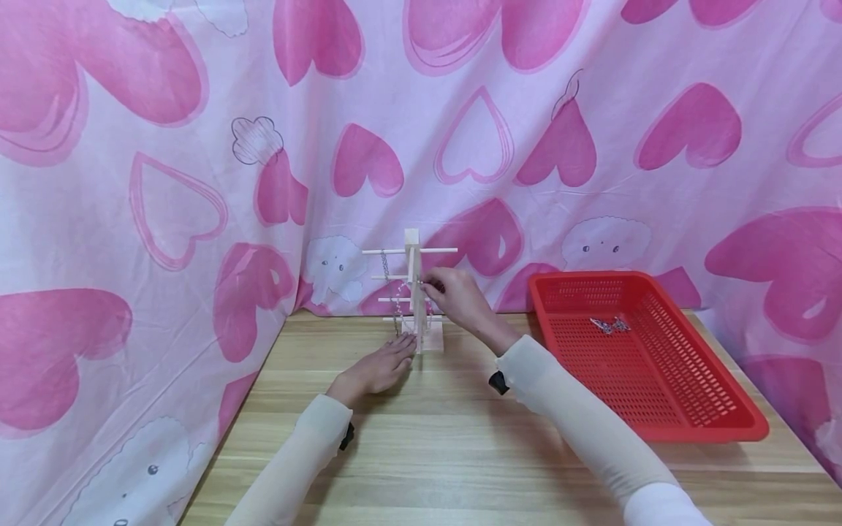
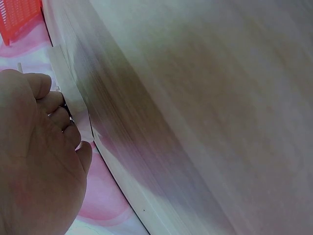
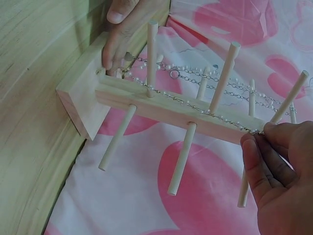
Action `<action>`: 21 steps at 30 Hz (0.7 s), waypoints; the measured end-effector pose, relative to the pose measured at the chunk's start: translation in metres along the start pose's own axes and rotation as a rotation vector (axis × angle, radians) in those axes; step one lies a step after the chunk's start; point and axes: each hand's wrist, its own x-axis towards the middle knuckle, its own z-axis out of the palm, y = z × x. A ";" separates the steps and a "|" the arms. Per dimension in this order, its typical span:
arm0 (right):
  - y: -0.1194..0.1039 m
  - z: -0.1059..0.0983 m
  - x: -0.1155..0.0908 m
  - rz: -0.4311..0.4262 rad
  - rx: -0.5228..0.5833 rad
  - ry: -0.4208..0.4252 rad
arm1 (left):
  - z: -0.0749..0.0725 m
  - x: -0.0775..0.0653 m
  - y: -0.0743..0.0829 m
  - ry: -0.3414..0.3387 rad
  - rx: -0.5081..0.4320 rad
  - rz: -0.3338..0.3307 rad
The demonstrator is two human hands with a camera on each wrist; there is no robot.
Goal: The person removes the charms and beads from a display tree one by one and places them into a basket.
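A wooden peg stand (image 1: 412, 238) with several crosswise dowels stands upright on the table. My right hand (image 1: 460, 298) is at its right side, level with the upper pegs. Its thumb and fingertips pinch the end of a beaded chain (image 3: 188, 104), which runs along the post (image 3: 168, 108) in the right wrist view. Low on the stand, my left hand (image 1: 380, 367) rests with straight fingers at the square base (image 3: 80, 95). Other silver chains (image 1: 384, 263) hang from pegs on the stand's left side.
A red perforated basket (image 1: 687, 429) stands on the right of the wooden table (image 1: 395, 453), with a small pile of silver chains (image 1: 612, 326) inside. A pink heart-patterned cloth (image 1: 368, 66) hangs behind the table and along its left side.
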 end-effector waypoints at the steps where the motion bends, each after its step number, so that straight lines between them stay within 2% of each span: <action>1: 0.000 0.000 0.000 -0.003 -0.002 0.003 | 0.000 0.000 0.000 0.000 0.004 0.000; 11: 0.000 0.000 0.000 -0.032 0.004 0.015 | 0.000 0.000 0.000 0.003 -0.004 0.005; 21: -0.003 -0.002 -0.002 -0.013 0.035 0.009 | 0.000 0.000 0.001 -0.001 -0.007 0.009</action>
